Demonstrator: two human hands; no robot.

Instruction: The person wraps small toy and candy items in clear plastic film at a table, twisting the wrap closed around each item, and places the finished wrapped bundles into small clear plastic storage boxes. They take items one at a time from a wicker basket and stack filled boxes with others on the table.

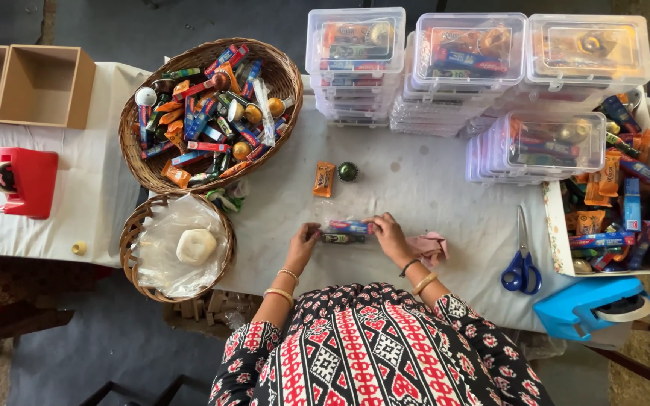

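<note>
1. At the table's near edge, on the white cloth (430, 188), left hand (302, 242) and right hand (389, 234) pinch opposite ends of a small packet of sweets (346, 231), fingers closed on it.
2. Pink cloth (429, 246) lies just beside the right wrist.
3. Orange candy (324, 179) and green ball (348, 171) lie beyond the packet.
4. Blue scissors (521, 259) well right; large wicker basket (208, 113) of sweets far left.

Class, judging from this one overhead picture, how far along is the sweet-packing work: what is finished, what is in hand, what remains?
Done: stacks of filled clear boxes at the table's far side. In hand: the left hand and right hand hold a small clear packet of sweets. Left: the big basket and white tray hold many loose sweets.
</note>
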